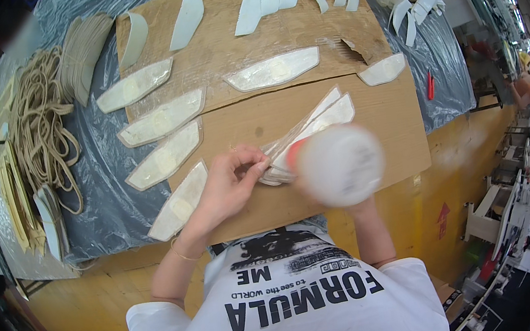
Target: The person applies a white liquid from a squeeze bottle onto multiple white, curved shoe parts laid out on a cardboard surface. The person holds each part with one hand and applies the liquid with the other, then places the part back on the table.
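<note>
My left hand point(231, 183) pinches the near end of a stack of thin white pointed pieces point(313, 126) that lies on a sheet of brown cardboard point(378, 118). My right hand is hidden behind a round white container point(341, 164) that it holds up close to the camera, blurred, with a bit of red at its left side. The container sits just right of the stack's near end. Several glossy glue-coated pieces point(168, 154) lie in a row to the left of my left hand.
More white pieces point(273, 70) rest on a second cardboard sheet point(211, 46) farther back. Beige straps point(42, 127) and stacked cut parts point(84, 52) lie at the left on grey plastic sheeting point(108, 204). A red pen point(430, 85) lies at the right. The table's yellow edge point(449, 156) runs along the right.
</note>
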A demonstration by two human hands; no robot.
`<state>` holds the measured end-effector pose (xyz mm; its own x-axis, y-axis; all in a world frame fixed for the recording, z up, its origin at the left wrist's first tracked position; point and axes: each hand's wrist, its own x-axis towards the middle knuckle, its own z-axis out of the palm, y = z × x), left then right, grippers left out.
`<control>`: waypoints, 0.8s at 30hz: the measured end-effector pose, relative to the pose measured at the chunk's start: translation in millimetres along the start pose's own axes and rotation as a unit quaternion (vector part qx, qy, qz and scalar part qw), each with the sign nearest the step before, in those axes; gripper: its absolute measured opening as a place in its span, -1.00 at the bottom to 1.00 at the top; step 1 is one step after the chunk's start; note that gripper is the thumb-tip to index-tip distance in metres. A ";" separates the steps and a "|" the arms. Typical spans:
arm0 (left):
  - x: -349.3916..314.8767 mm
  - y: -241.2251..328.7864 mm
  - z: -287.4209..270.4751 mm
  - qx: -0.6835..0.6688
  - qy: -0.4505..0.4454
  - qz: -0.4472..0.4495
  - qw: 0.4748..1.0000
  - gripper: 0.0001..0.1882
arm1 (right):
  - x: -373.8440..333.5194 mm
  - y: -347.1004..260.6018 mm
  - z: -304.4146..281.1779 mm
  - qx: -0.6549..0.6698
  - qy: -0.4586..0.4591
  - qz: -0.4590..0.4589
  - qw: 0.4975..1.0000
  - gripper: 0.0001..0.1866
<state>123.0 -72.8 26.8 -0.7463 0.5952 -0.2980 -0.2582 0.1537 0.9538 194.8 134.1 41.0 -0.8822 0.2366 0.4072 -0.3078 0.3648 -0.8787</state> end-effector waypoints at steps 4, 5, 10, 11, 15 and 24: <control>-3.2 -6.7 -4.1 -0.020 -0.012 0.034 0.999 -0.88 | 5.3 -8.6 13.4 -0.140 -0.115 -0.083 0.980 -0.33; -1.6 -7.0 -3.4 -0.025 -0.011 -0.005 1.000 -0.88 | 8.4 -10.5 10.7 -0.146 -0.105 -0.086 0.980 -0.33; -6.0 15.8 2.7 0.192 0.081 0.107 0.972 -0.92 | 10.4 -11.0 -24.3 -0.205 0.019 -0.090 0.974 -0.37; -8.6 24.7 5.3 0.268 0.118 0.174 0.940 -0.92 | 6.5 -8.8 -32.1 -0.207 0.075 -0.082 0.972 -0.39; -10.6 66.1 14.8 0.297 0.112 0.249 0.915 -0.92 | -8.7 3.5 -72.7 -0.271 0.280 -0.045 0.920 -0.49; 74.7 171.3 63.0 -0.076 -0.186 0.085 0.976 -0.75 | -39.4 25.7 -146.2 0.230 0.554 0.148 0.786 -0.47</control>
<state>61.7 47.8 170.5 -0.5197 0.8511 -0.0744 -0.2598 -0.0745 0.9628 273.8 265.8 38.8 -0.1659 0.9822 -0.0886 -0.4691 -0.1576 -0.8689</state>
